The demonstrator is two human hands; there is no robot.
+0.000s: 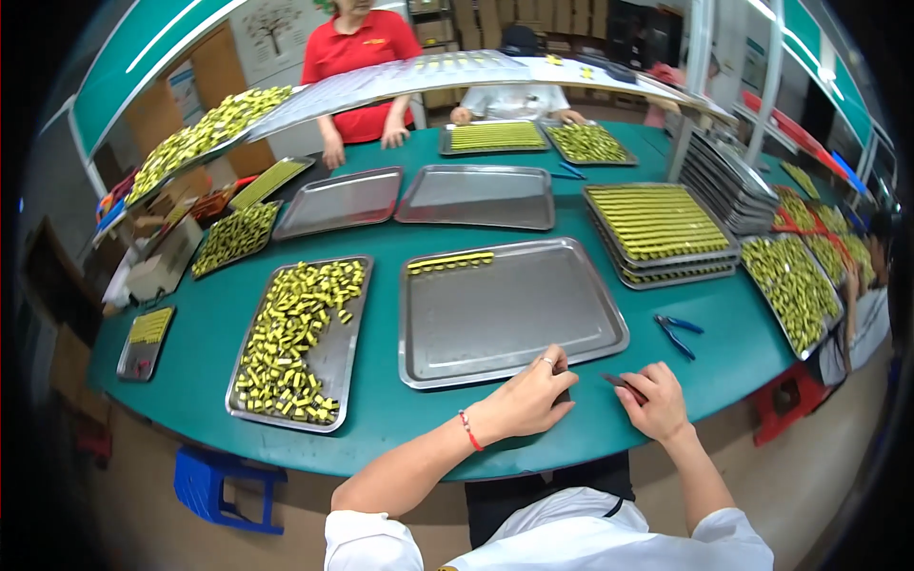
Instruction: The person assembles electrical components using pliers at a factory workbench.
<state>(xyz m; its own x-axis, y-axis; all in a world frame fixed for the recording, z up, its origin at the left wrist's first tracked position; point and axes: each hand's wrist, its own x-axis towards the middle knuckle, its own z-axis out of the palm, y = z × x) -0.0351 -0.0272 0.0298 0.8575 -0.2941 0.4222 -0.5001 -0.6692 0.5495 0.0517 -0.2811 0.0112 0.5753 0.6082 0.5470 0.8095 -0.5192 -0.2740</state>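
Observation:
My left hand [529,395], with a ring and a red bracelet, is at the near edge of a metal tray [514,319]. Its fingers are curled together, and whatever they pinch is hidden. My right hand [657,403] grips a slim dark pointed tool [612,380], its tip toward the left hand; I cannot make out its exact kind. Short rows of small yellow-and-black parts [451,262] lie at that tray's far left corner. To the left, a second tray [328,385] holds many loose parts of the same sort. Blue-handled pliers [678,333] lie right of my right hand.
Two bare metal trays [476,197] [341,202] lie beyond. At the right are stacked trays of rows [657,224] and a tray of loose parts [790,290]. A raised shelf [381,81] spans the far side, where people sit and stand. A blue stool [224,485] is at lower left.

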